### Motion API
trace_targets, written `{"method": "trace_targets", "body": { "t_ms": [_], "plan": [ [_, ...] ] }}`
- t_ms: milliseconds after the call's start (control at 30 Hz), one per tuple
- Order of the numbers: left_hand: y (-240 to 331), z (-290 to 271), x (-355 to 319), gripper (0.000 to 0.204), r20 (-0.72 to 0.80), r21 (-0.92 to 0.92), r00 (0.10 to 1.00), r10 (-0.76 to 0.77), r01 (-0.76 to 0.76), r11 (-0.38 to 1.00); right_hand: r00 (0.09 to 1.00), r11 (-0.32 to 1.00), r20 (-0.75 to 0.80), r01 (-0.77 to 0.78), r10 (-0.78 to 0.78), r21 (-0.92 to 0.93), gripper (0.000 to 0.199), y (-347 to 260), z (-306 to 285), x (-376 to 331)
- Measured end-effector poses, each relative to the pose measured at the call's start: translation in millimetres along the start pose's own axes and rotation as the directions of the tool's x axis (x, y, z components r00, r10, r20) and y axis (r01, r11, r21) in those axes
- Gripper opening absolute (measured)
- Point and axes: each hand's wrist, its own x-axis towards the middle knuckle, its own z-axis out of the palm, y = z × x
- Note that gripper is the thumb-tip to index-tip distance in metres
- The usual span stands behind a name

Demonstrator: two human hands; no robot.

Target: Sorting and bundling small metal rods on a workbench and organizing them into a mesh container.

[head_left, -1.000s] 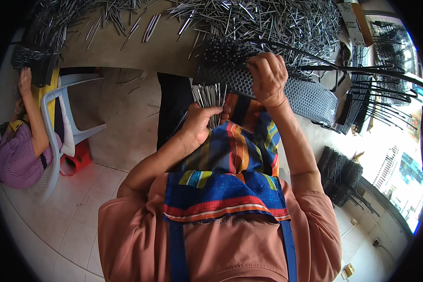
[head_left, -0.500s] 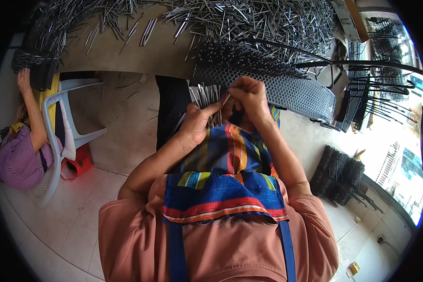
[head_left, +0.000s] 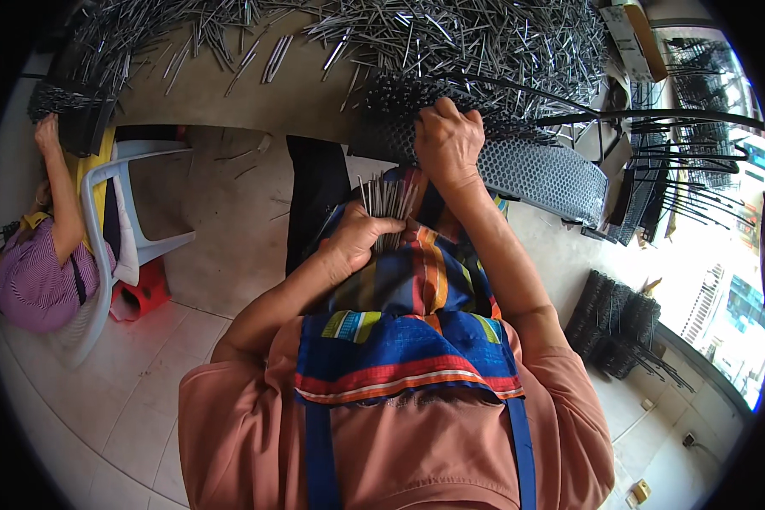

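My left hand [head_left: 354,235] grips the rod bundle [head_left: 388,201] over my striped apron [head_left: 430,285], ends fanned, probably so singles pull free easily. Right hand [head_left: 450,146] is curled at the perforated panel [head_left: 542,175]; can't tell if it's holding anything. Half a second ago it was beside the bundle.

Left hand [head_left: 354,238] grips, thumb [head_left: 389,225] pointing right, short of the near edge of the surface [head_left: 221,106]; right hand [head_left: 450,144], curled, knuckles [head_left: 444,107] uppermost, is near that edge.
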Motion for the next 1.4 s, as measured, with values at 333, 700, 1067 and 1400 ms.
{"method": "trace_targets", "body": {
  "t_ms": [333,700,1067,1400],
  "plan": [
    [12,4,13,0.021,-0.070,-0.094,0.997,0.019,-0.025,0.995,0.978,0.971,-0.189,0.128,-0.089,0.204,0.005,18,-5,14],
    [14,6,9,0.019,-0.092,-0.116,0.995,0.038,-0.048,0.992,0.987,0.990,-0.146,0.090,-0.074,0.108,0.004,9,4,0],
    [13,5,5,0.020,-0.037,-0.088,0.996,0.076,-0.079,0.993,0.980,0.988,-0.165,0.125,-0.109,0.086,0.005,3,3,3],
    [9,0,13,0.020,-0.112,-0.099,0.990,0.091,-0.102,0.990,0.960,0.969,-0.271,0.133,-0.073,0.208,0.008,3,3,3]
  ]
}}
